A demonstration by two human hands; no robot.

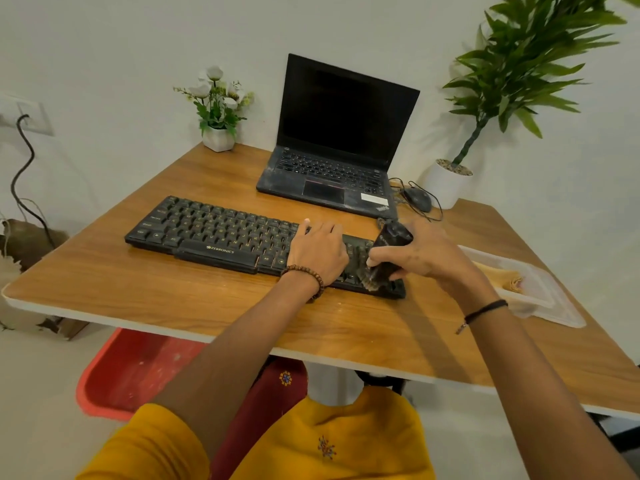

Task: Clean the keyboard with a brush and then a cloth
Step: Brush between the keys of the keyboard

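A black keyboard (214,233) lies across the middle of the wooden table (180,306). My left hand (317,251) rests flat on the keyboard's right part, fingers straight. My right hand (419,252) grips a black brush (389,252) by its handle. The brush's pale bristles touch the keys at the keyboard's right end. A yellowish cloth (505,277) lies in a clear plastic tray (550,299) to the right of my right hand.
An open black laptop (332,168) stands behind the keyboard, with a wired mouse (418,199) beside it. A small flower pot (218,138) sits at the back left, a tall potted plant (448,183) at the back right. A red tub (131,372) sits under the table.
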